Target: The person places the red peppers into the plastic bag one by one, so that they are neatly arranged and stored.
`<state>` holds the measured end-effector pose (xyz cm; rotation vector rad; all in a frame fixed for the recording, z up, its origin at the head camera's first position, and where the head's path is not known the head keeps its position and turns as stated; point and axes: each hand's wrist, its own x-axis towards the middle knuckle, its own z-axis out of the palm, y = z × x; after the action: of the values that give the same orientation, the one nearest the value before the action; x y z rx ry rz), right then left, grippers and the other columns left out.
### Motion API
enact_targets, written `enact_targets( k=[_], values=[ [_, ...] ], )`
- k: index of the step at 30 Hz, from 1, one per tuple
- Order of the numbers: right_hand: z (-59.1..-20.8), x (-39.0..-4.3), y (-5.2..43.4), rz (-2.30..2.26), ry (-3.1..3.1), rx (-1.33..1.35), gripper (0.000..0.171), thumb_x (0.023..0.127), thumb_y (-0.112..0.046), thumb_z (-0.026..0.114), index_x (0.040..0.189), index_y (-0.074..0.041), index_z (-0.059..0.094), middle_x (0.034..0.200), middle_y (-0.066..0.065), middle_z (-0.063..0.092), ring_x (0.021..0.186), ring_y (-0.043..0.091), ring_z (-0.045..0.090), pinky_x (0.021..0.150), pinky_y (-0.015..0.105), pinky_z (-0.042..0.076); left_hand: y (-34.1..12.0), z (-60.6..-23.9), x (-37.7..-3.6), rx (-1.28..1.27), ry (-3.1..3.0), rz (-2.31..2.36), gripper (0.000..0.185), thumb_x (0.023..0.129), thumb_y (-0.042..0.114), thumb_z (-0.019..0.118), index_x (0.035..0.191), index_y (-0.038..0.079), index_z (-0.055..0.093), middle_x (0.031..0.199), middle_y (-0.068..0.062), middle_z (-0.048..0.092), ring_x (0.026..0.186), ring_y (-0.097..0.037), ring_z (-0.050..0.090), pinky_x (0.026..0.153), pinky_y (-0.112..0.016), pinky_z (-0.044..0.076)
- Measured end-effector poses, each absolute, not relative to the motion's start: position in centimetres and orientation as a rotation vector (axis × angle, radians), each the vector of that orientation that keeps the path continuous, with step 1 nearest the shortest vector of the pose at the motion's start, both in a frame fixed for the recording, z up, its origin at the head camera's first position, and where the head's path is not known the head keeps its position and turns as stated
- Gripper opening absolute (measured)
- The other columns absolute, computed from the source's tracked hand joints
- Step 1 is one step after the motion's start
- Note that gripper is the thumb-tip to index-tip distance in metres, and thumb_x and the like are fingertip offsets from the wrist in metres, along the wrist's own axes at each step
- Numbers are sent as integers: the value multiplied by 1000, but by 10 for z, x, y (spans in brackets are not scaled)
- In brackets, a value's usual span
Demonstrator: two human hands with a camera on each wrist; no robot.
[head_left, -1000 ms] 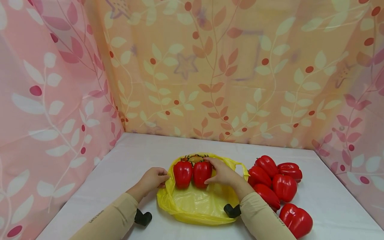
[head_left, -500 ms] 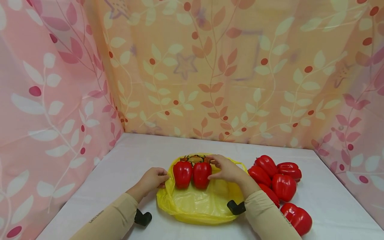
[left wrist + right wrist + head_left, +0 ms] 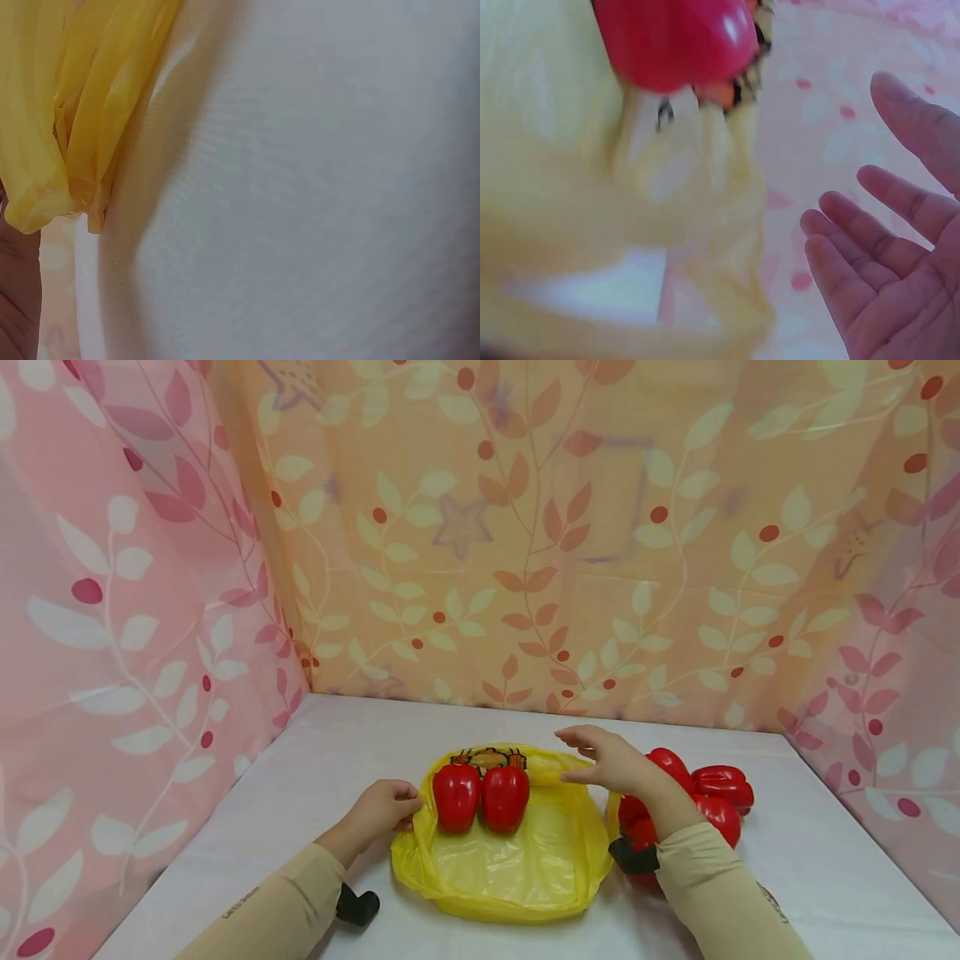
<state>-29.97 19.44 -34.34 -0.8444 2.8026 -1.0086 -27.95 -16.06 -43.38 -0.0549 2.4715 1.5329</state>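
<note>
A yellow plastic bag (image 3: 517, 906) lies spread with its mouth open on the white table. Side by side at its far end are two red bell peppers (image 3: 505, 798). My left hand (image 3: 381, 808) pinches the bag's left edge between thumb and fingers; the left wrist view shows the gathered yellow plastic (image 3: 90, 112) beside part of that hand. Over the bag's right far corner my right hand (image 3: 615, 764) is raised, palm facing left and fingers spread loosely. In the right wrist view that hand (image 3: 900, 277) holds nothing, with one red pepper (image 3: 679, 37) beyond it.
Several more red bell peppers (image 3: 723, 785) sit in a group right of the bag, partly hidden behind the right forearm. Flowered cloth (image 3: 480, 568) hangs behind the table and along both sides. A black wrist-camera piece (image 3: 358, 906) sticks out beside the left sleeve.
My right hand has left the right-hand pepper in the bag and moved right and up toward the pepper group. My left hand stays at the bag's edge.
</note>
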Motion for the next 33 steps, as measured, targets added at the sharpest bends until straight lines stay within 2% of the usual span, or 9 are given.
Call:
enact_targets(
  k=[3, 11, 23, 33],
  values=[
    [-339, -300, 212, -1016, 2826, -828, 64, 76, -24, 75, 129, -3, 47, 129, 15, 49, 120, 32, 46, 98, 45, 37, -161, -434, -280, -55, 2472, 1534, 10, 88, 15, 60, 90, 6, 64, 80, -6, 60, 67, -18, 54, 64, -26, 53],
    [-332, -294, 255, -935, 2916, -678, 68, 77, -33, 73, 132, -6, 45, 131, 18, 49, 119, 37, 46, 96, 47, 38, -160, -434, -280, -62, 2478, 1530, 10, 87, 15, 61, 89, 6, 64, 80, -6, 59, 66, -19, 54, 64, -26, 52],
    [-329, -273, 304, -809, 2991, -466, 66, 77, -38, 71, 130, -7, 47, 125, 20, 52, 115, 43, 47, 87, 53, 43, -159, -433, -278, -47, 2473, 1533, 10, 87, 15, 61, 89, 6, 64, 80, -6, 59, 67, -19, 54, 64, -26, 52],
    [-332, -263, 342, -783, 3010, -487, 62, 76, -32, 73, 126, -3, 49, 120, 27, 53, 108, 48, 49, 70, 46, 53, -158, -432, -277, -55, 2482, 1523, 9, 87, 15, 61, 89, 7, 64, 80, -6, 59, 66, -18, 54, 64, -26, 52]
  ],
)
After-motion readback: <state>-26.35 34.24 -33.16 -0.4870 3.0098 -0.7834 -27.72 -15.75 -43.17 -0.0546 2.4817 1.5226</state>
